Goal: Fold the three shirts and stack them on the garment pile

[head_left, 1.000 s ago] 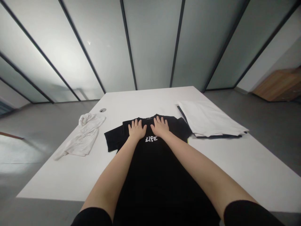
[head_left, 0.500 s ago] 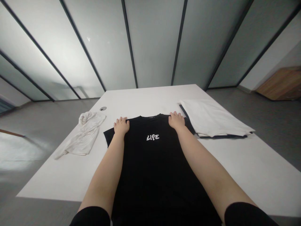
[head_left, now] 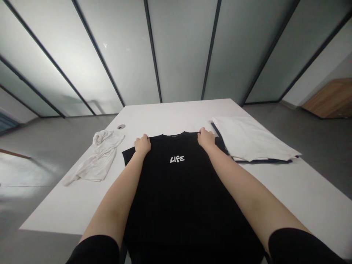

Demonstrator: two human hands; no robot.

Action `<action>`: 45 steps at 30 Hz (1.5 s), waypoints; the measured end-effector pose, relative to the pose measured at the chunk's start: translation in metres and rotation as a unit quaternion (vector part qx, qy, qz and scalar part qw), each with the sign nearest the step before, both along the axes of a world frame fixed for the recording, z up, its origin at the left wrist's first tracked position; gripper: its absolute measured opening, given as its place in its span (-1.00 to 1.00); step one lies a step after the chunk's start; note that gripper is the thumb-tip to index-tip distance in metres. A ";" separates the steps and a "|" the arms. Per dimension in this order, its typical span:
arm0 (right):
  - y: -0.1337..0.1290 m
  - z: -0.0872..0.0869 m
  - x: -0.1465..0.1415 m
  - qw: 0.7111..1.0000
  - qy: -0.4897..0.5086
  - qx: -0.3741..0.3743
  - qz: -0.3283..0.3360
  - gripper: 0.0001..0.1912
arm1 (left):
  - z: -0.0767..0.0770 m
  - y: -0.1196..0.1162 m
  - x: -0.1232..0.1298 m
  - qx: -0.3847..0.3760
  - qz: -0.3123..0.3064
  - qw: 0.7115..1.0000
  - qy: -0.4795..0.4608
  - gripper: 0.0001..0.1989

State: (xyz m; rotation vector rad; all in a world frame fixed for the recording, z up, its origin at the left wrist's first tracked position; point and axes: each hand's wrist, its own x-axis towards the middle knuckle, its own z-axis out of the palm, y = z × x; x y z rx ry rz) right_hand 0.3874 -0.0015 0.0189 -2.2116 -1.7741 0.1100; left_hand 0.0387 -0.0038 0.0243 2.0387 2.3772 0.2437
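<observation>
A black T-shirt (head_left: 178, 190) with white lettering on its chest is spread out in front of me, its collar at the far end. My left hand (head_left: 142, 144) grips it at the left shoulder, fingers closed over the fabric. At the right shoulder, my right hand (head_left: 206, 138) pinches the cloth in the same way. Both sleeves stick out past my hands. The lower part of the shirt reaches down between my forearms to the bottom of the view.
The shirt is over a white table (head_left: 176, 113). A crumpled white garment (head_left: 101, 161) lies at the left, near a round cable hole (head_left: 121, 127). At the right is a flat stack of folded white and dark clothes (head_left: 253, 141). Frosted glass panels (head_left: 181, 51) stand behind.
My fingers, which lay flat over the shoulders, have curled shut on the fabric. The shirt's collar edge has risen slightly and shifted a little to the left.
</observation>
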 end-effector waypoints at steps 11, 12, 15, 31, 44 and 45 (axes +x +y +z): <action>0.032 0.005 0.008 0.998 -0.025 0.027 0.050 -0.68 | 0.001 0.031 -0.019 0.032 0.037 0.997 -0.056 -0.66; 0.031 0.006 0.010 0.998 -0.031 0.032 0.049 -0.67 | 0.001 0.028 -0.021 0.045 0.034 0.996 -0.066 -0.65; 0.023 0.010 0.009 0.995 -0.044 0.061 0.070 -0.64 | 0.004 0.016 -0.027 0.116 0.018 0.990 -0.074 -0.67; -0.118 0.006 0.019 0.989 -0.059 -0.092 0.097 -0.71 | 0.027 -0.090 -0.063 -0.138 0.016 0.989 0.047 -0.50; -0.120 0.003 0.037 0.993 -0.090 -0.034 0.061 -0.61 | 0.023 -0.093 -0.054 -0.080 0.003 0.936 -0.342 -0.57; -0.120 0.001 0.037 0.993 -0.091 -0.027 0.065 -0.59 | 0.021 -0.093 -0.053 -0.071 0.007 0.924 -0.375 -0.54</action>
